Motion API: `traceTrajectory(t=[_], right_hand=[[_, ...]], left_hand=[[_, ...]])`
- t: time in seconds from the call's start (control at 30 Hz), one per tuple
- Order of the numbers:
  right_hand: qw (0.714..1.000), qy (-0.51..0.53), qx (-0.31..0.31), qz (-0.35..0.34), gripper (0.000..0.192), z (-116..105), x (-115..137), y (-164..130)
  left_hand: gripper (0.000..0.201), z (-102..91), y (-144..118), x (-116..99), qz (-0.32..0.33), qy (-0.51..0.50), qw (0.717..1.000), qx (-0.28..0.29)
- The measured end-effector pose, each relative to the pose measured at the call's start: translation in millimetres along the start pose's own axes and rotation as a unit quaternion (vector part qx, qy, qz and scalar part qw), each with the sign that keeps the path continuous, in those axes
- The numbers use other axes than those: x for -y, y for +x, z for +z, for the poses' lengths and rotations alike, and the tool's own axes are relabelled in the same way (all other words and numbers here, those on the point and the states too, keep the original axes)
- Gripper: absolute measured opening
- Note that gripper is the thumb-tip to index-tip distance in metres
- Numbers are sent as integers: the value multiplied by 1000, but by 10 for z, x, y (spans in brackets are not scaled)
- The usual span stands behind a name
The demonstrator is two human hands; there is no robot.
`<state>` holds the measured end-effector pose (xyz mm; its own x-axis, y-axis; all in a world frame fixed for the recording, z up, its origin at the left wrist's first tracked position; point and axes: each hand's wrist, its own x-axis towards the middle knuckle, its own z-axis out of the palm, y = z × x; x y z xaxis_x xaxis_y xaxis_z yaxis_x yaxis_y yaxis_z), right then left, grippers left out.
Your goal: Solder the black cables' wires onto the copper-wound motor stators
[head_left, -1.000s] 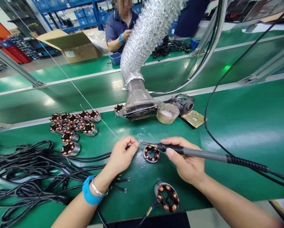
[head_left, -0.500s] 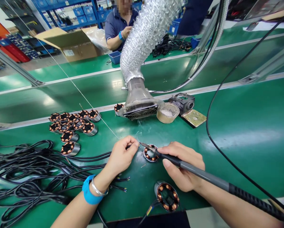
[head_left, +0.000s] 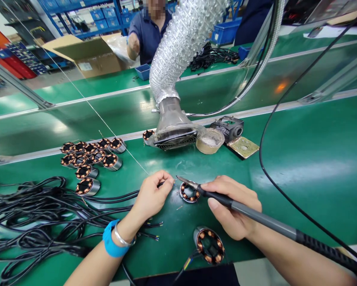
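Left hand [head_left: 151,197]: grip pinched on one wire [head_left: 127,195].
Right hand [head_left: 232,206]: grip clamped on one iron [head_left: 256,216].
Between grips: one stator [head_left: 189,192].

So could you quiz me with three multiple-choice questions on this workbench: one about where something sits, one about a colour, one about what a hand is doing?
1. Where does the black cable bundle lie?
A. left of the hands
B. behind the duct
C. inside the cardboard box

2. What colour is the wristband on the left hand?
A. red
B. blue
C. yellow

3. What is the right hand doing?
A. resting flat and open
B. holding a soldering iron
C. lifting a coil

Answers:
1 A, the cables spread over the green bench at the left.
2 B, the band at the wrist is bright blue.
3 B, its fingers wrap the handle, tip near the stator by the left fingers.
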<state>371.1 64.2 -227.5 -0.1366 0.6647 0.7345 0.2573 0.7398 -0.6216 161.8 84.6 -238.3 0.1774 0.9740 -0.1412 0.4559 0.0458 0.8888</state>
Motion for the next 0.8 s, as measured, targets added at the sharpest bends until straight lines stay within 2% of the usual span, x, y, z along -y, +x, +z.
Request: traceTrajectory(t=[0.57, 0.8], right_hand=[[999, 25, 15, -26, 41, 5, -70, -15], [999, 25, 35, -1, 30, 0, -44, -16]], left_hand=[[23, 5, -11, -5, -5, -13, 1000, 12], [24, -3, -19, 18, -1, -9, 1000, 6]])
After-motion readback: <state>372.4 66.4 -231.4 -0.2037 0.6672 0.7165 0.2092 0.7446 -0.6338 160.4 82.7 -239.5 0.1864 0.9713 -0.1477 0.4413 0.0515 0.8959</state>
